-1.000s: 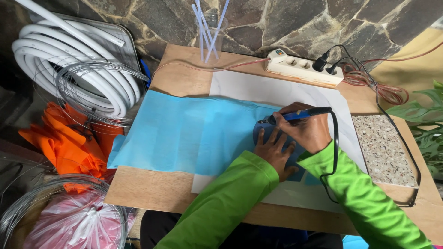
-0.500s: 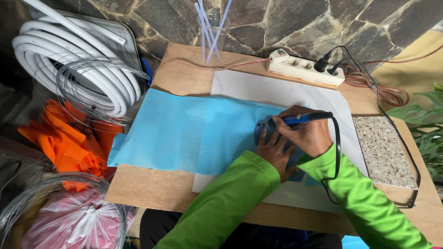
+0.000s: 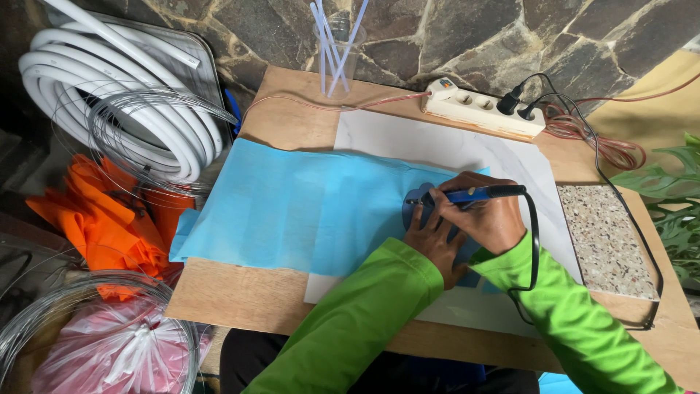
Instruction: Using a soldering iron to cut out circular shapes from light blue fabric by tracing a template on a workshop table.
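A sheet of light blue fabric (image 3: 292,208) lies across a white slab (image 3: 445,149) on the wooden table. My right hand (image 3: 490,219) grips a blue corded pen-shaped tool (image 3: 474,194), its tip pointing left onto the fabric. My left hand (image 3: 435,241) lies flat with spread fingers on a dark blue round template (image 3: 414,208), pressing it onto the fabric just under the tool's tip. Both arms wear bright green sleeves. The tool's black cord (image 3: 536,248) loops past my right wrist.
A white power strip (image 3: 477,109) with two black plugs sits at the table's back edge. A speckled stone tile (image 3: 605,241) lies right. A cup of clear sticks (image 3: 335,44) stands at the back. Coiled white hose (image 3: 109,95), wire coils, orange fabric (image 3: 102,219) and a pink bag are left.
The tool's tip and my right hand have shifted slightly left along the template's edge. My left hand stays pressed on it.
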